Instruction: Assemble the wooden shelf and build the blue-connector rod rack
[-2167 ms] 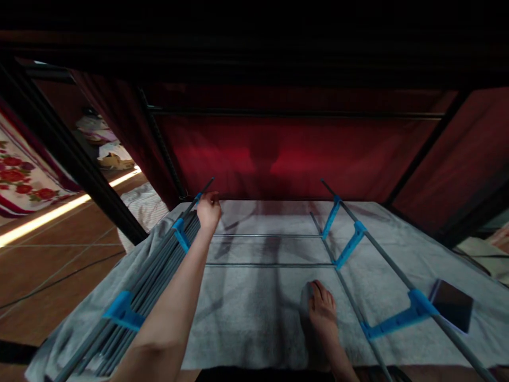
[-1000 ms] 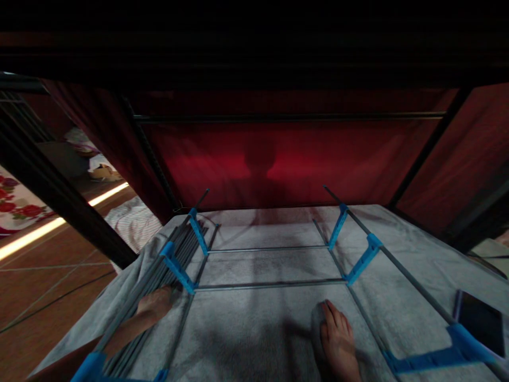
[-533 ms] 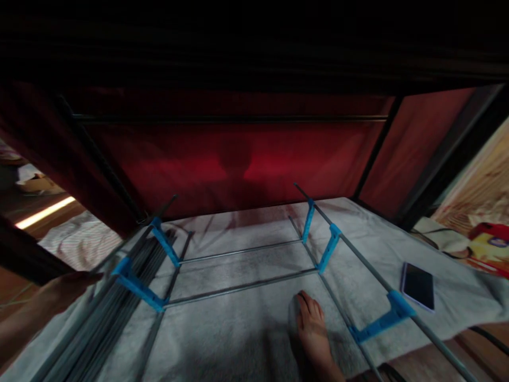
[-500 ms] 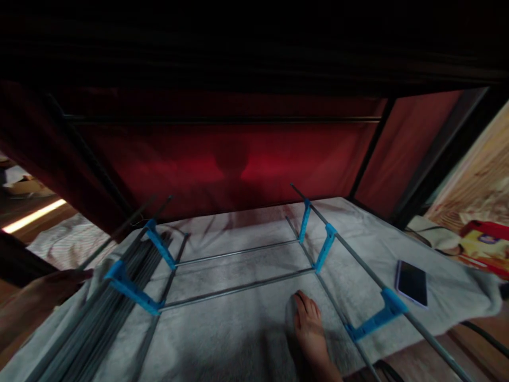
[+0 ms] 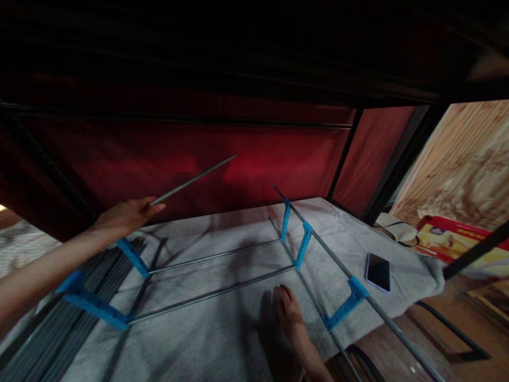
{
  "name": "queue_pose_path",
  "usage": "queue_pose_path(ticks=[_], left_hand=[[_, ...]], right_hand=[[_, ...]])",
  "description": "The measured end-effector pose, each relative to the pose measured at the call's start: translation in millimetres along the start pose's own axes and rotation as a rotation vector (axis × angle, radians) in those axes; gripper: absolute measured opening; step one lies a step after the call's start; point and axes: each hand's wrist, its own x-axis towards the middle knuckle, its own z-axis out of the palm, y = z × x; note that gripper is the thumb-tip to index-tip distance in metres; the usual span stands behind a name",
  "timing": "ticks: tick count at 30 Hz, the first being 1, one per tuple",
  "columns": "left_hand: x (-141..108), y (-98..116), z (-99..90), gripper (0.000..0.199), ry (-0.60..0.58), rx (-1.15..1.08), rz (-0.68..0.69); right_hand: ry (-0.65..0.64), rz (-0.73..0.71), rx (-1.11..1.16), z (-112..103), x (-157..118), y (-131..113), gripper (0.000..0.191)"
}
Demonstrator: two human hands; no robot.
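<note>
My left hand [image 5: 133, 212] grips a thin grey metal rod [image 5: 194, 183] near one end. The rod slants up to the right, raised in front of the red backing. Below that arm are light-blue plastic brackets [image 5: 133, 257] joined to metal tubes. Two cross tubes [image 5: 218, 292] link them to more blue brackets [image 5: 304, 244] on the right side of the frame. My right hand [image 5: 289, 310] rests on the grey cloth just inside the right-hand tubes, fingers loosely bent and nothing visible in them.
A bundle of grey rods [image 5: 85, 294] lies on the cloth [image 5: 207, 339] at the left. A phone [image 5: 378, 272] is at the right, with a red and yellow box [image 5: 449, 239] beyond. Dark metal posts [image 5: 401, 159] and red fabric [image 5: 274, 159] enclose the back.
My left hand has come up and to the right from the rod bundle, now with a rod raised in it. My right hand stays on the cloth. The view has turned right.
</note>
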Motion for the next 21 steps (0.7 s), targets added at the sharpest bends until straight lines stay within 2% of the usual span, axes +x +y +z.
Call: queue_pose_path(ticks=[1,2,3,7,11,15,21], left_hand=[[3,9,8.2,0.036,-0.123,0.094,0.020],[4,20,17.9,0.039,-0.193,0.184,0.040],[3,32,28.6,0.041,-0.206,0.246,0.051],[-19,68,72.1,0.040,-0.180,0.299,0.229],[-47,77,103.6,0.042,-0.092,0.309,0.392],[-62,73,119.0,0.042,-0.069,0.338,0.466],[-63,73,121.7,0.043,-0.076,0.360,0.500]], right_hand=[[-0.001,0.008,0.031,-1,3,1,0.045],[-0.008,0.014,0.059,-3,6,2,0.046],[-0.020,0.021,0.082,-6,10,2,0.046],[-0.058,0.051,0.153,-14,26,-1,0.046],[-0.053,0.098,0.246,-16,49,-11,0.046],[0.018,0.112,0.288,-11,80,-17,0.044],[0.119,0.149,0.338,8,138,-10,0.047]])
